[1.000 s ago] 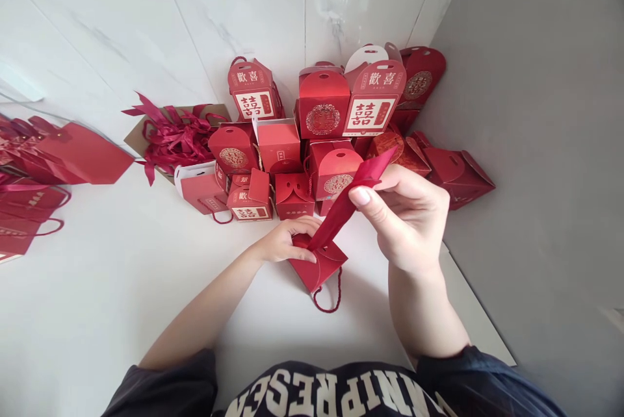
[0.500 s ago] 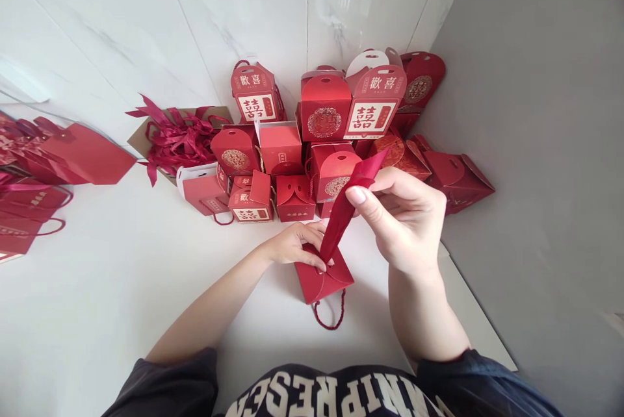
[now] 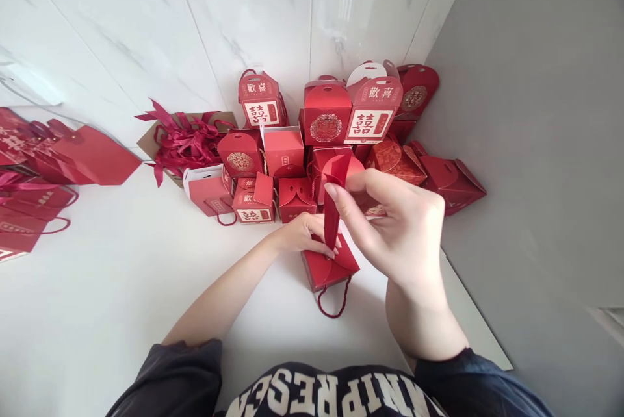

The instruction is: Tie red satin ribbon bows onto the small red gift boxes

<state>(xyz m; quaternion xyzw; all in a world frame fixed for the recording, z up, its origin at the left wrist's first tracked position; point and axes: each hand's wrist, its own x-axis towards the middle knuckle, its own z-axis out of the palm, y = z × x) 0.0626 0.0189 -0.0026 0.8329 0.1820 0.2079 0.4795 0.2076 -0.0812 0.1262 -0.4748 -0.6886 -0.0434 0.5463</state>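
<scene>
Two bare hands noted in the head view, both at a small red box (image 3: pixel 331 271) near the front of the white table (image 3: pixel 121 287). Recorded at the left hand (image 3: pixel 305 234): fingers bent and partly closed, with contact on the box top beside the lower end of a dark red ribbon (image 3: pixel 332 222); cannot tell whether gripping the ribbon too. Recorded at the right hand (image 3: pixel 402 222): thumb and forefinger pinched shut on the ribbon's upper end, well above the box. Ribbon nearly upright, down to the box top (exact entry point hidden by fingers). Red cord loop (image 3: pixel 333 317) hanging out on the near side. Found behind: a cluster of red gift boxes (image 3: pixel 327 105), some stacked, some with gold emblems or white panels, in front of the marble-look wall (image 3: pixel 263 14). Found to the left of these: an open brown box (image 3: pixel 150 142) with loose ribbons (image 3: pixel 190 141). Farther left: red bags (image 3: pixel 46 206) (partly out of frame).
</scene>
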